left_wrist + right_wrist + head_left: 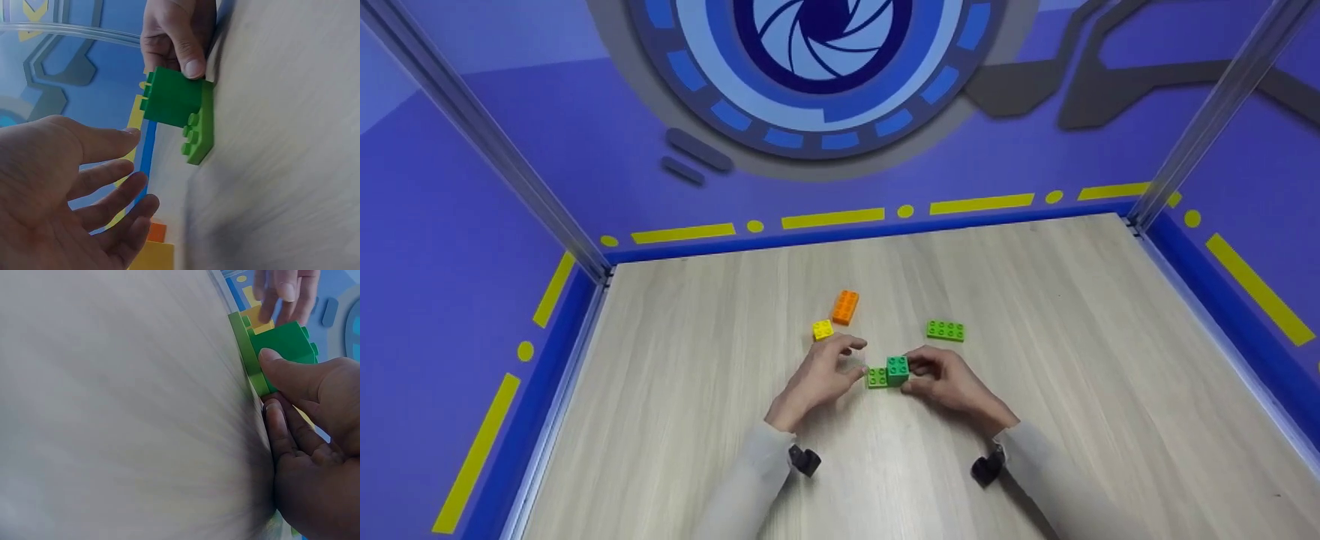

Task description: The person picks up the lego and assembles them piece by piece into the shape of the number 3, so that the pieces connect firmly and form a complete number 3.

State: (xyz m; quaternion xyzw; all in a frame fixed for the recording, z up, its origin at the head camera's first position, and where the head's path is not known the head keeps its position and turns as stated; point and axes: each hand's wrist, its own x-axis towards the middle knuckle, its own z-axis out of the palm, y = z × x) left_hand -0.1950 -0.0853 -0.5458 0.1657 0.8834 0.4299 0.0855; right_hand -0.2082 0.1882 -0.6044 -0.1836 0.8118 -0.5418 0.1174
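A tall green toy brick (897,369) sits on the right part of a thinner light green brick (877,377), whose left studs stay uncovered. My right hand (952,381) pinches the tall brick between thumb and fingers from its right side. In the right wrist view the thumb (292,377) presses on that brick's side. On the other side, my left hand (826,371) hovers with fingers spread and gently bent, holding nothing. The left wrist view shows a gap between this hand (84,185) and the light green brick (201,129).
Past the left hand lie a yellow brick (823,329) and a longer orange brick (846,307). Another light green brick (945,331) rests beyond the right hand. The wooden tabletop (697,420) is bordered by blue panels (735,195) at the back and sides.
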